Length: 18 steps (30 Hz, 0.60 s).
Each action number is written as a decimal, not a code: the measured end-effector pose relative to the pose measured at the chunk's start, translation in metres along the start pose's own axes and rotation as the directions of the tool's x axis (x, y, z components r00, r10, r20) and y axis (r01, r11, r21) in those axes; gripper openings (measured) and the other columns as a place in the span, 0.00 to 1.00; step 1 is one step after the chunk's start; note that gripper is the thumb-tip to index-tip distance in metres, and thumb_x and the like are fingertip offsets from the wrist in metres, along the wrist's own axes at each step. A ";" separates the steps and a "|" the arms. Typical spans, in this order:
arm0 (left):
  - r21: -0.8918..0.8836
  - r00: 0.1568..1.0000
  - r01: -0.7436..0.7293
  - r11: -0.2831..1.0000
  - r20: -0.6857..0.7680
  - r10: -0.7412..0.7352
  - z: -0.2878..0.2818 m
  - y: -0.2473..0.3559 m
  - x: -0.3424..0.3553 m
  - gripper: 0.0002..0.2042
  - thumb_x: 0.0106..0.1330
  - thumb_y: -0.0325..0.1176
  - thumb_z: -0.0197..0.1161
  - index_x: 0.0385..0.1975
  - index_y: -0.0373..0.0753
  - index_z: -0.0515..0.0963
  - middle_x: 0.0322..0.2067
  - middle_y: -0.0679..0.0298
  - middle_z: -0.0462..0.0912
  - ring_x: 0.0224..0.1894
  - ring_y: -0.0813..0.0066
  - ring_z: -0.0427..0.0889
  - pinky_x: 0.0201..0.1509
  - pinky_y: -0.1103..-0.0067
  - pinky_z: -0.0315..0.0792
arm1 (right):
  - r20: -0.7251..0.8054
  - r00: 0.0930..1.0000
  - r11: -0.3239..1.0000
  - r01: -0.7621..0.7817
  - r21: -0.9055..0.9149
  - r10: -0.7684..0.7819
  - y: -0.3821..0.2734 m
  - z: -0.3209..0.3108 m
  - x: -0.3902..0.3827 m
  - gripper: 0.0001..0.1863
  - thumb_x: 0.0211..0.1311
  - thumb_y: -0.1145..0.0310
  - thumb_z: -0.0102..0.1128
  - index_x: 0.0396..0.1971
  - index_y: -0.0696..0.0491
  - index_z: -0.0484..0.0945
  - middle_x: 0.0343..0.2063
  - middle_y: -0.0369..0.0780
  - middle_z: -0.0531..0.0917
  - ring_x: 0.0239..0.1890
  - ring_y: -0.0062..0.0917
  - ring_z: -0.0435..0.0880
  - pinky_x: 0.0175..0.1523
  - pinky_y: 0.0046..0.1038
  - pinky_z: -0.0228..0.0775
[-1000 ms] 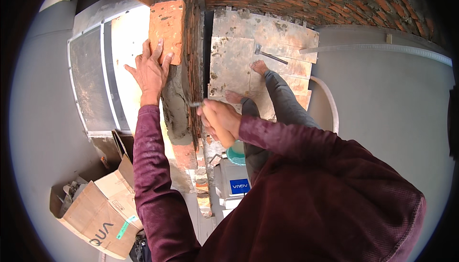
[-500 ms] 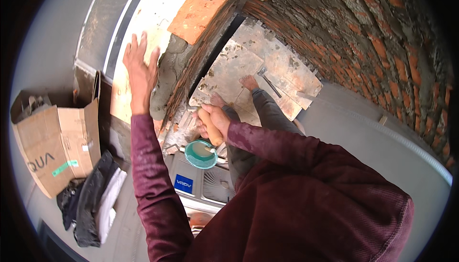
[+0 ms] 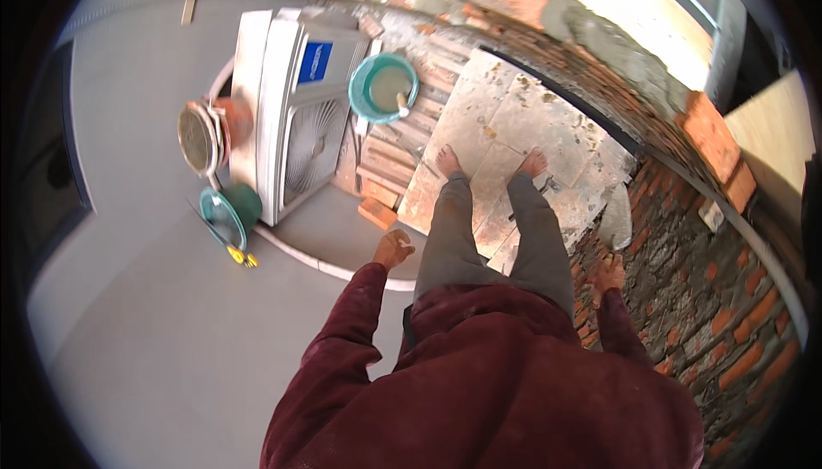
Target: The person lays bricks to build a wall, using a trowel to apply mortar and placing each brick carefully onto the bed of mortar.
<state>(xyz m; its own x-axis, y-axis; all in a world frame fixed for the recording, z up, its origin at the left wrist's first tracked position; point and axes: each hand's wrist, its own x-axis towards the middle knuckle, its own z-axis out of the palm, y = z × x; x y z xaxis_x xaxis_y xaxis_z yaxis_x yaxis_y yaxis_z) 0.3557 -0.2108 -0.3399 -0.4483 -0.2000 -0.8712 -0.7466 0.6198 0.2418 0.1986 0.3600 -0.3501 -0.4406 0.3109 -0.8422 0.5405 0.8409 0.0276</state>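
My left hand [image 3: 394, 249] hangs in the air with its fingers curled in and nothing seen in them, near an orange brick [image 3: 377, 213] at the edge of the tiled patch [image 3: 497, 169]. Close to the rough brick wall on the right, my right hand [image 3: 608, 274] is closed round a trowel. The trowel's grey, mortar-smeared blade [image 3: 616, 217] points away from me, and the handle is mostly hidden in my fist. Between and beyond my hands, my bare feet [image 3: 447, 161] stand on the tiles. A dark tool [image 3: 550, 184], partly hidden by my leg, lies there.
A teal bucket [image 3: 383, 88] with cloudy liquid stands beside a white air-conditioner unit [image 3: 287, 118]. Farther left are an orange bucket [image 3: 199, 139] and a green bucket [image 3: 227, 216] with yellow-handled pliers [image 3: 242, 256]. A low brick wall with wet mortar [image 3: 608, 41] runs across the far side.
My view and body have turned, bringing the buckets to the left and the rough wall to the right. My left hand has left the low wall and curled; the trowel stays in my right.
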 end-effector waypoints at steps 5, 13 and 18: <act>-0.344 0.967 0.181 0.921 -0.108 -0.230 0.105 -0.146 0.019 0.14 0.53 0.43 0.67 0.34 0.42 0.82 0.40 0.60 0.84 0.42 0.61 0.82 0.49 0.71 0.75 | 0.058 0.988 0.598 -0.041 -0.801 0.146 0.090 0.021 0.103 0.32 0.67 0.49 0.47 0.63 0.55 0.63 0.61 0.49 0.69 0.60 0.43 0.72 0.56 0.38 0.71; -0.617 0.596 0.484 0.620 -0.286 -0.750 0.198 -0.325 0.159 0.14 0.57 0.39 0.65 0.41 0.42 0.80 0.38 0.61 0.85 0.41 0.71 0.83 0.48 0.74 0.74 | 0.199 0.975 0.753 0.058 -0.655 0.098 -0.085 0.013 0.027 0.27 0.64 0.56 0.52 0.60 0.53 0.66 0.55 0.52 0.73 0.58 0.43 0.73 0.57 0.38 0.70; -0.778 0.511 0.492 0.391 -0.106 -0.853 0.264 -0.419 0.258 0.17 0.60 0.38 0.65 0.44 0.33 0.77 0.38 0.58 0.84 0.40 0.69 0.82 0.48 0.72 0.74 | 0.271 0.962 0.745 0.157 -0.648 0.033 -0.169 0.092 0.026 0.27 0.62 0.57 0.55 0.58 0.54 0.67 0.53 0.50 0.74 0.56 0.40 0.74 0.56 0.36 0.71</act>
<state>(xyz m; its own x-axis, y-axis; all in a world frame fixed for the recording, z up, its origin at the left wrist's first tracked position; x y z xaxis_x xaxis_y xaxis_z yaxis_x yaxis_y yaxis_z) 0.6824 -0.3217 -0.7786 0.3558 -0.7115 -0.6060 -0.8951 -0.4459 -0.0020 0.1618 0.1850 -0.4263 -0.2120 0.2068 -0.9551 -0.1307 0.9626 0.2374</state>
